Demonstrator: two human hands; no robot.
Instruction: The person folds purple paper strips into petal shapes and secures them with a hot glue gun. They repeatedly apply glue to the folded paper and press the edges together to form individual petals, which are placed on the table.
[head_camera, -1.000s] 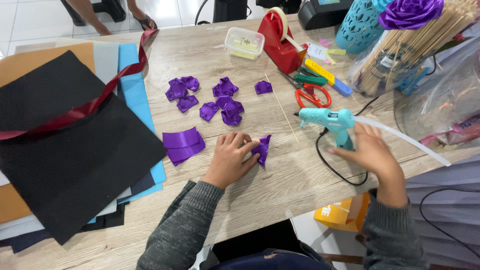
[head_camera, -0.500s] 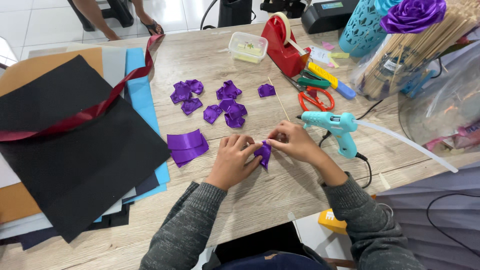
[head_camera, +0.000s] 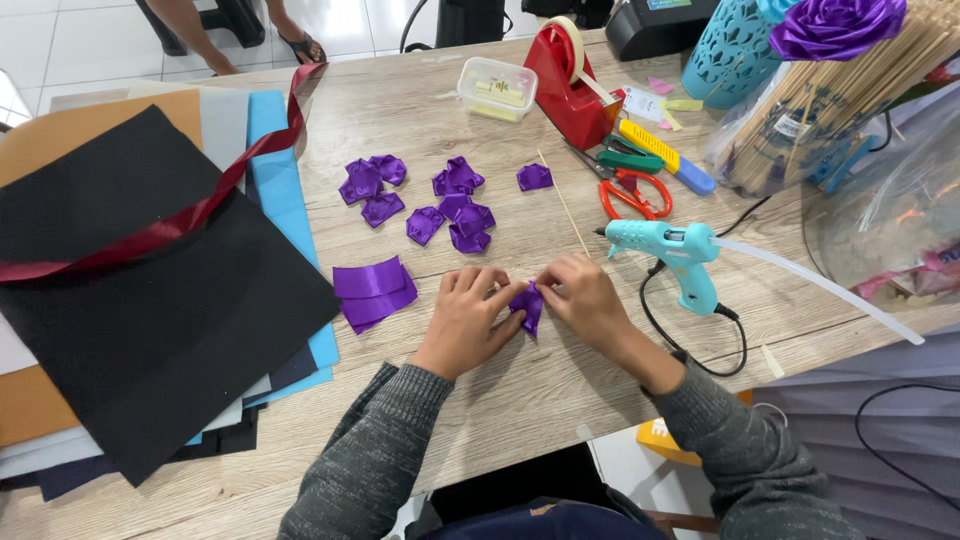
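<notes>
Both hands meet over a small folded piece of purple ribbon (head_camera: 527, 306) on the wooden table (head_camera: 420, 110). My left hand (head_camera: 466, 316) pinches its left side and my right hand (head_camera: 583, 298) presses its right side. Beyond them lie several folded purple ribbon petals (head_camera: 452, 207) and, to the left, a stack of flat purple ribbon strips (head_camera: 373, 291). A turquoise glue gun (head_camera: 670, 250) lies just right of my right hand, its cord looping toward the table edge.
Black, blue and tan felt sheets (head_camera: 150, 290) with a red ribbon (head_camera: 190, 215) cover the left. At the back stand a red tape dispenser (head_camera: 570, 80), scissors (head_camera: 630, 190), a plastic box (head_camera: 497, 88) and bagged wooden skewers (head_camera: 830, 110). Another person's feet show at the top.
My right hand let go of the glue gun, which now lies on the table, and came left to join my left hand on the purple ribbon piece.
</notes>
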